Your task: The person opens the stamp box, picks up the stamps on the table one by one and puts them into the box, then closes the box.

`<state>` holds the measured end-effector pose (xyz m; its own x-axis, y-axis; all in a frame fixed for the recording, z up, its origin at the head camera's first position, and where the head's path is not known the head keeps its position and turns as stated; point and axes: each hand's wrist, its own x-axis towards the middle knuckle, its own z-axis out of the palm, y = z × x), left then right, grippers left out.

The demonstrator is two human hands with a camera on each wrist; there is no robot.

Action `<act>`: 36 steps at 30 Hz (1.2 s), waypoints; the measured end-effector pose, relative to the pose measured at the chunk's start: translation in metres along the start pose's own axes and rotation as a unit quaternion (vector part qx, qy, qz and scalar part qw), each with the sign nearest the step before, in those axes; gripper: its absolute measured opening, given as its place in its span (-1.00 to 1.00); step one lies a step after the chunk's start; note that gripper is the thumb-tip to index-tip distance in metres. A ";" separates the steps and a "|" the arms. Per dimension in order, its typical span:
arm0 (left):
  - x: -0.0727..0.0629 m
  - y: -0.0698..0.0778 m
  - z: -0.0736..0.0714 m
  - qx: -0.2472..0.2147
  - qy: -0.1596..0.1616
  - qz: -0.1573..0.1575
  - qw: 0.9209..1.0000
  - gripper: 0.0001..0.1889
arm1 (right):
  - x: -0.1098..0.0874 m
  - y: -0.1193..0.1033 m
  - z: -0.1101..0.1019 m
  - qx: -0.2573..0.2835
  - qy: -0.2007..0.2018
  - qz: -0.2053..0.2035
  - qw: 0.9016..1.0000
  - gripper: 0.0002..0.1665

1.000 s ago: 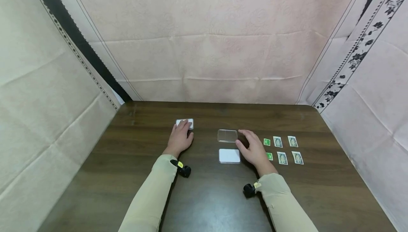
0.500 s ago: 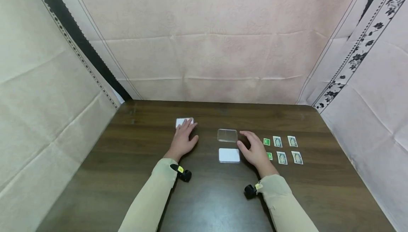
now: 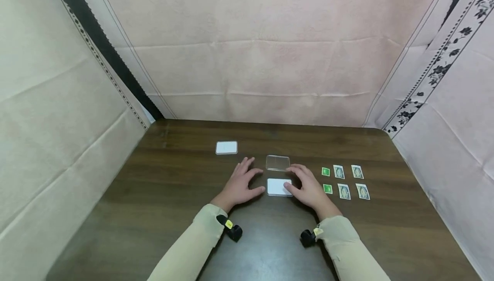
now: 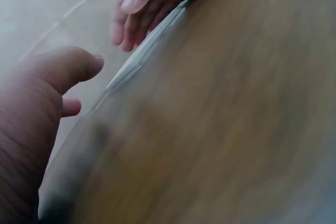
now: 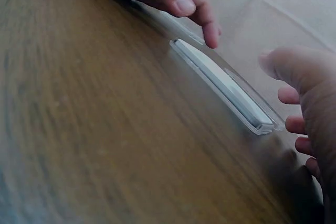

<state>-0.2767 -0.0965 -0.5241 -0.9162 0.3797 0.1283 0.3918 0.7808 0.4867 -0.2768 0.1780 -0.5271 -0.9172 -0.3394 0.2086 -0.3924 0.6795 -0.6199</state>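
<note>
A flat white block in a thin clear case lies on the table between my two hands. My left hand is just left of it, fingers spread and holding nothing. My right hand is on its right side, fingers loosely bent; the thumb overlaps the case's right edge in the head view. In the right wrist view, that thumb shows a gap from the white block. Behind the block lies an empty clear plastic lid or tray, close to my right fingertips.
Another white rectangle in a clear case lies at the back left of the table. Right of my right hand are small portrait stamps and two small green stamps, laid in two rows. Light cloth hangs behind the table.
My left hand has left the back-left white case and come right and nearer, beside the middle one. My right hand has shifted slightly, its thumb now over the middle case's edge.
</note>
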 end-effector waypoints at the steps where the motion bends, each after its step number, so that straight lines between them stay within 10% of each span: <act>1: 0.001 0.003 0.001 0.001 0.001 -0.003 1.000 -0.40 | 0.000 -0.001 0.000 0.001 -0.003 0.001 1.000 -0.35; 12: 0.007 0.020 0.012 0.047 -0.028 0.013 0.998 -0.23 | -0.001 -0.003 0.001 -0.016 -0.018 -0.023 0.999 -0.25; 36: 0.016 0.007 0.014 0.060 -0.018 0.014 0.998 -0.35 | 0.002 0.002 0.009 -0.071 -0.023 -0.061 0.995 -0.34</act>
<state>-0.2877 -0.0777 -0.5309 -0.9019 0.4183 0.1079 0.4265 0.8226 0.3760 -0.2788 0.1729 -0.5345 -0.8596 -0.4516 0.2391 -0.5091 0.7154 -0.4786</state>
